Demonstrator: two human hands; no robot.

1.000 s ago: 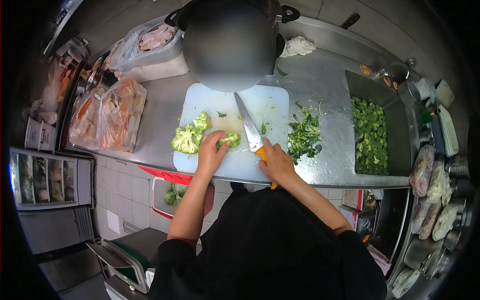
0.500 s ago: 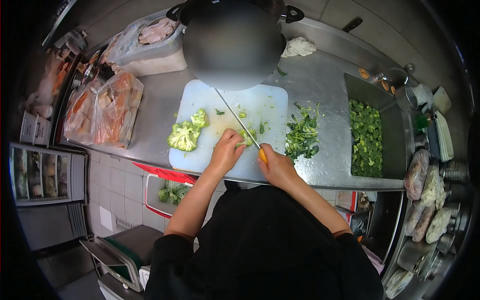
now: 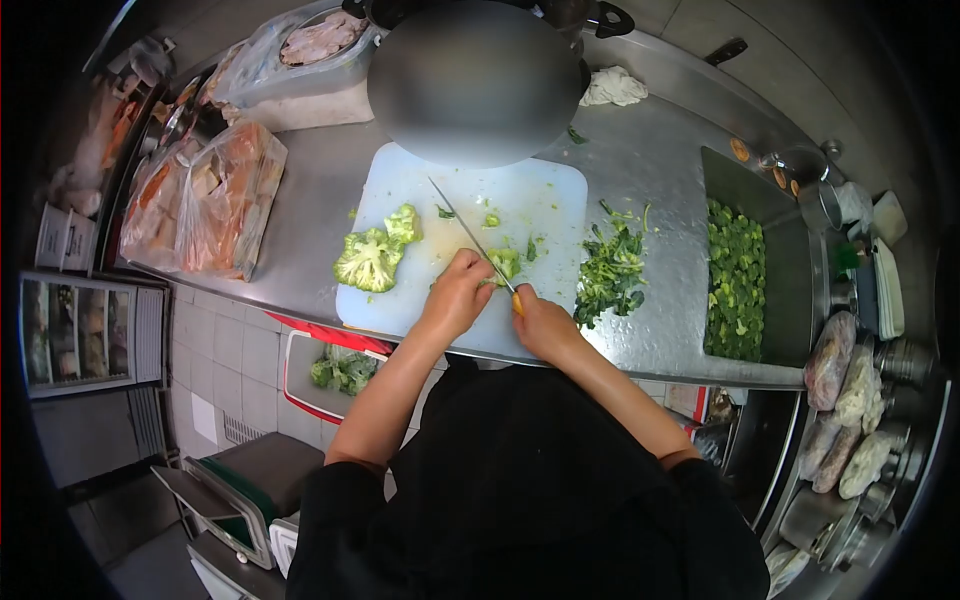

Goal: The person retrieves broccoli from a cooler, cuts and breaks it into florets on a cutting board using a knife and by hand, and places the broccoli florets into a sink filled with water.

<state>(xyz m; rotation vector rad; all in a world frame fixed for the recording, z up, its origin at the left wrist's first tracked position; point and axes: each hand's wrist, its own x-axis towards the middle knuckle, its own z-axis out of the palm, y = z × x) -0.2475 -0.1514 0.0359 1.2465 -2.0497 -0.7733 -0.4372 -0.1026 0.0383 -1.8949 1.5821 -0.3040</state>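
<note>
On a white cutting board (image 3: 395, 185), my right hand (image 3: 546, 326) grips the yellow handle of a long knife (image 3: 462, 222). The blade points away to the upper left and crosses over a small broccoli floret (image 3: 507, 262). My left hand (image 3: 461, 292) is closed, its curled fingers holding the floret close to the blade. To the left on the board sit a large cut broccoli piece (image 3: 369, 263) and a smaller piece (image 3: 403, 223) touching it. Green scraps are scattered beyond the knife.
A pile of broccoli leaves (image 3: 611, 268) lies right of the board. Further right, a sink (image 3: 722, 172) holds many cut florets (image 3: 735, 290). Bagged food (image 3: 235, 205) stands at the left. A bin (image 3: 300, 375) with broccoli is below the counter edge. A blurred round shape covers the top middle.
The view has shifted slightly. The knife has tilted a little steeper over the floret, and both hands stay close together at the same spot on the board.
</note>
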